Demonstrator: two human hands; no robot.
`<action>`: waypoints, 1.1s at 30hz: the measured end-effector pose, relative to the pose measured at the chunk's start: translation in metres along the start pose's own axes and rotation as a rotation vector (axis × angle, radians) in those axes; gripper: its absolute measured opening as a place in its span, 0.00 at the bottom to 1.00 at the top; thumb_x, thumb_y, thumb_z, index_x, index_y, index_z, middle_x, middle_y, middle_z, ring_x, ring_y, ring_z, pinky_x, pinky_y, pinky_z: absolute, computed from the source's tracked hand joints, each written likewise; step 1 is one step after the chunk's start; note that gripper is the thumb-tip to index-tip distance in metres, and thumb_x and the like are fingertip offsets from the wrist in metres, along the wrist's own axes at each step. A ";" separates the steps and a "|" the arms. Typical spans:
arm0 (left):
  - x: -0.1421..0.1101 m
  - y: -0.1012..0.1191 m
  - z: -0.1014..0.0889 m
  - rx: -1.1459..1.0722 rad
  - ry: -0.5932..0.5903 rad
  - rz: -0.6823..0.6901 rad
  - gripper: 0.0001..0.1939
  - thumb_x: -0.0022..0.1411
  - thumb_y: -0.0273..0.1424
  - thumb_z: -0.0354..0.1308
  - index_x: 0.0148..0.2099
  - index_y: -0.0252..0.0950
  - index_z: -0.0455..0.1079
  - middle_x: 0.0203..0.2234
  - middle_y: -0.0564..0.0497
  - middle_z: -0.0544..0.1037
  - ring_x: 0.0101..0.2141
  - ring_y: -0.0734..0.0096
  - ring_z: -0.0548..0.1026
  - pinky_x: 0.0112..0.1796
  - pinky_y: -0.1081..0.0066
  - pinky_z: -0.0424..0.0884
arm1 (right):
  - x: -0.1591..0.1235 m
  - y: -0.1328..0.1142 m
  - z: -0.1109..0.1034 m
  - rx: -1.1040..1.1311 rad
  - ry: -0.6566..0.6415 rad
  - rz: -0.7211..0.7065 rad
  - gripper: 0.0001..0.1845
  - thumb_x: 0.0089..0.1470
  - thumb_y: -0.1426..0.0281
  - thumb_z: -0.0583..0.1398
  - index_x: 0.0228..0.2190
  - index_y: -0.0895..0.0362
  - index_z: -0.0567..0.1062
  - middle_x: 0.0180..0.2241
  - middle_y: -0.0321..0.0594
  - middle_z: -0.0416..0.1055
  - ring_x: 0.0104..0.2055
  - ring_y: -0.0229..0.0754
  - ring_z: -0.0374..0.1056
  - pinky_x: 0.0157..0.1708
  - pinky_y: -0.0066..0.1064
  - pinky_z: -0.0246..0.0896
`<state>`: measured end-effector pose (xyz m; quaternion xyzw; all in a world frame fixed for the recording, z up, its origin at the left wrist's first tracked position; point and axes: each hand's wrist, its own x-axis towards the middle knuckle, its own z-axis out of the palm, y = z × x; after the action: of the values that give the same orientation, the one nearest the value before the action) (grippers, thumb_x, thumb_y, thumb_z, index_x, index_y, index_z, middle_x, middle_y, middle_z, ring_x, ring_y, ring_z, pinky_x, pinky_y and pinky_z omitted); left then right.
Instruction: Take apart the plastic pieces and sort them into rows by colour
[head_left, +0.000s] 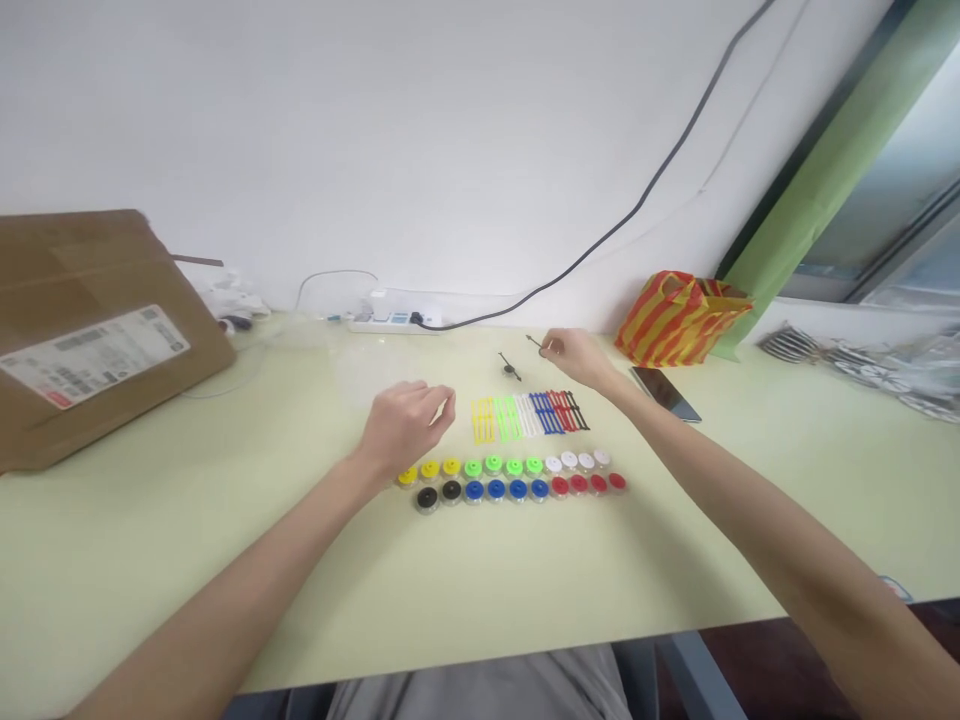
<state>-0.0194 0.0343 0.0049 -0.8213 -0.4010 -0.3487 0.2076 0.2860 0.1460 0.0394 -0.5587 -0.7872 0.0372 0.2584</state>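
Observation:
My right hand pinches a small black piece with a thin stick at the back of the table. It appears to touch the tabletop, but the fingers hide part of it. A similar black stick with a round disc lies just to the left. My left hand hovers with curled fingers left of the colored sticks; nothing shows in it. Those thin plastic sticks lie in yellow, green, white, blue, red and black groups. In front are two rows of round caps on clear bases, among them blue caps and green caps.
A cardboard box stands at the left. A power strip with a black cable lies against the wall. Behind my right forearm are a phone and a red-and-yellow striped bag. Striped bundles lie far right.

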 end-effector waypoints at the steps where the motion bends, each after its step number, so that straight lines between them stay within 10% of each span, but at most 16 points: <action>1: 0.000 0.002 -0.001 -0.026 -0.004 0.022 0.15 0.72 0.30 0.48 0.35 0.35 0.74 0.20 0.52 0.73 0.24 0.69 0.70 0.30 0.69 0.62 | -0.010 -0.008 -0.004 0.132 0.041 -0.022 0.05 0.58 0.70 0.60 0.35 0.58 0.75 0.31 0.42 0.77 0.33 0.42 0.71 0.34 0.32 0.61; 7: 0.004 0.020 -0.006 -0.153 -0.059 0.115 0.20 0.74 0.38 0.52 0.61 0.32 0.65 0.41 0.42 0.78 0.40 0.60 0.76 0.41 0.64 0.67 | -0.087 -0.084 0.006 0.784 -0.066 -0.207 0.04 0.57 0.70 0.60 0.35 0.56 0.69 0.31 0.37 0.74 0.32 0.39 0.71 0.36 0.33 0.66; 10: 0.004 0.029 -0.006 -0.161 -0.138 0.188 0.17 0.75 0.40 0.51 0.55 0.32 0.67 0.40 0.42 0.78 0.39 0.60 0.75 0.40 0.63 0.66 | -0.112 -0.107 0.019 0.858 -0.104 -0.246 0.03 0.58 0.71 0.60 0.33 0.55 0.68 0.31 0.35 0.72 0.33 0.38 0.69 0.37 0.32 0.65; 20: 0.007 0.037 -0.009 -0.241 -0.136 0.438 0.11 0.75 0.34 0.50 0.39 0.35 0.66 0.31 0.48 0.74 0.32 0.65 0.70 0.35 0.66 0.64 | -0.136 -0.096 0.015 0.712 -0.182 -0.361 0.07 0.62 0.72 0.56 0.31 0.55 0.65 0.28 0.33 0.65 0.29 0.36 0.60 0.32 0.29 0.57; 33: 0.004 0.048 -0.009 -0.444 -0.150 0.347 0.12 0.75 0.37 0.51 0.39 0.36 0.65 0.30 0.49 0.73 0.32 0.66 0.69 0.34 0.67 0.64 | -0.134 -0.093 0.004 0.910 -0.294 -0.281 0.09 0.60 0.70 0.60 0.29 0.55 0.65 0.25 0.30 0.62 0.26 0.34 0.57 0.27 0.27 0.52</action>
<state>0.0176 0.0020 0.0114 -0.9264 -0.1825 -0.3255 0.0494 0.2366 -0.0081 0.0196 -0.2667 -0.7869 0.4204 0.3647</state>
